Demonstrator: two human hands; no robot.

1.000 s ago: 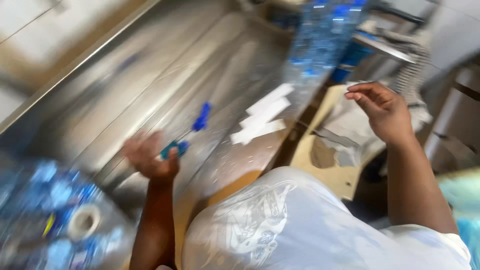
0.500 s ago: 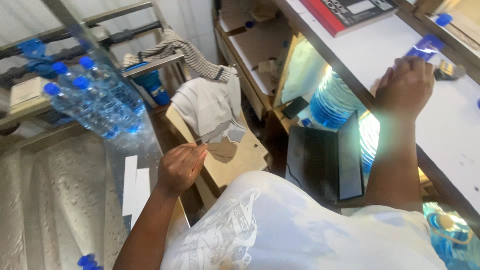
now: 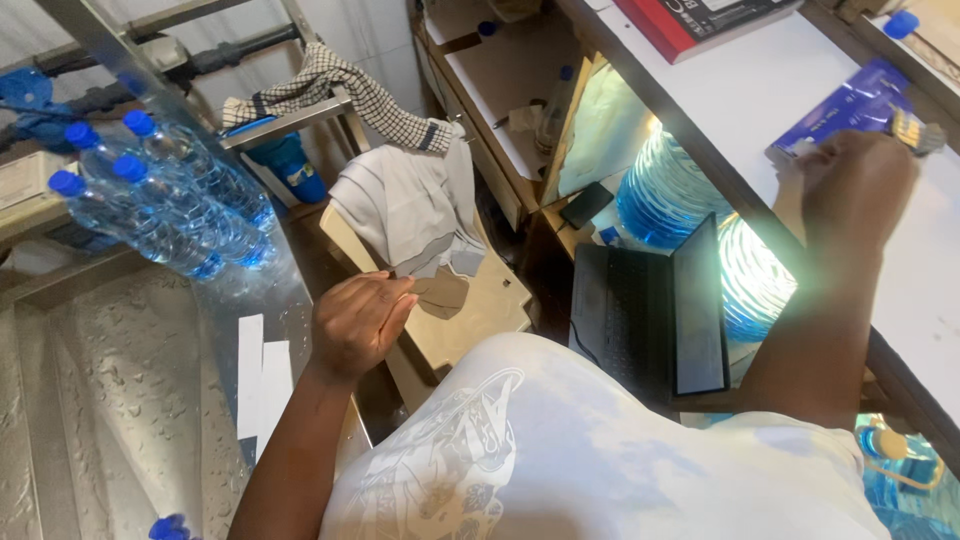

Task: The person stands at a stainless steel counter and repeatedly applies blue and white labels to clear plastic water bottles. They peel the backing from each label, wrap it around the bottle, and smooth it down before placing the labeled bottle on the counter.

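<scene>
My left hand [image 3: 358, 322] hovers over the edge of a wet metal counter [image 3: 110, 400], fingers curled in with nothing visible in them. White paper strips [image 3: 262, 385] lie just left of it. My right hand [image 3: 858, 190] reaches out onto a white table [image 3: 760, 90], seen from the back with its fingers hidden. A blue packet [image 3: 840, 112] lies just beyond it. A small grey and yellow object [image 3: 915, 130] shows at its far side; whether the hand grips it is unclear.
Several capped blue water bottles [image 3: 165, 215] lie on the metal counter. A plastic chair [image 3: 480, 300] draped with cloth [image 3: 415, 205] stands ahead. An open laptop [image 3: 650, 310] and large blue water jugs [image 3: 670, 190] sit under the table. A red book [image 3: 700, 20] lies at the table's far end.
The view swung from the metal counter towards the white table. My left hand no longer holds the blue-handled item. My right hand has reached further onto the table beside the blue packet.
</scene>
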